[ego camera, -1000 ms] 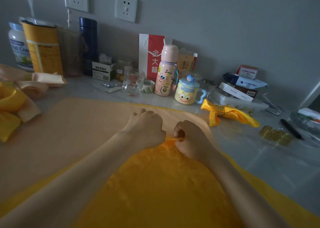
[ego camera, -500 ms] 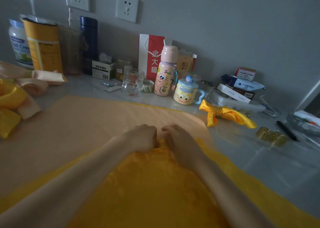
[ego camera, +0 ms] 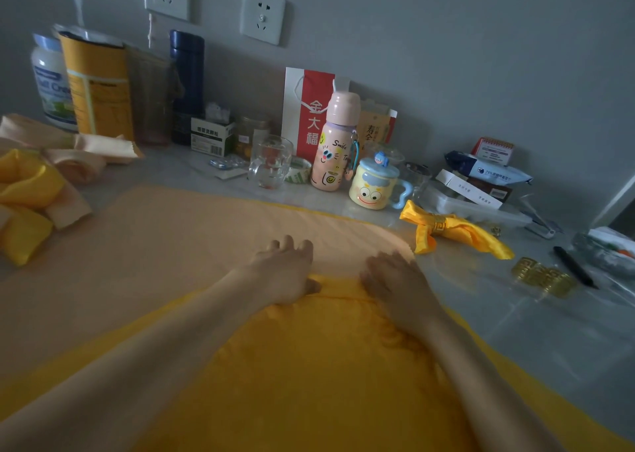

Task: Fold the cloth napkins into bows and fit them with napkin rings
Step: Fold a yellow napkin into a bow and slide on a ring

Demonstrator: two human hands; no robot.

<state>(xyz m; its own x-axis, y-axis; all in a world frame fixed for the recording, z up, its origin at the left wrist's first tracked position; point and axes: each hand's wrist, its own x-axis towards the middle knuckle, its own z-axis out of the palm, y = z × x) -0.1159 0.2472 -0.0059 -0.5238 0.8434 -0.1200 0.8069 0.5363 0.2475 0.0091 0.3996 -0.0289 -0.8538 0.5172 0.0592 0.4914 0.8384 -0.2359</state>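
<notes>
Large yellow satin cloth napkin (ego camera: 309, 376) lies spread on the grey bench (ego camera: 536, 341). Its far folded edge rests on a peach fabric layer (ego camera: 154, 252). Left hand (ego camera: 285, 269) and right hand (ego camera: 395, 279) press down at that edge, grip slack, fingers extended, holding nothing. Farther right lie a ringed yellow napkin bow (ego camera: 457, 233) and loose gold napkin rings (ego camera: 543, 278).

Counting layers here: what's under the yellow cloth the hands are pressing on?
Peach cloth runs out from under the yellow cloth at its far edge, on the grey table. How far it reaches beneath, and anything else there, is covered.
</notes>
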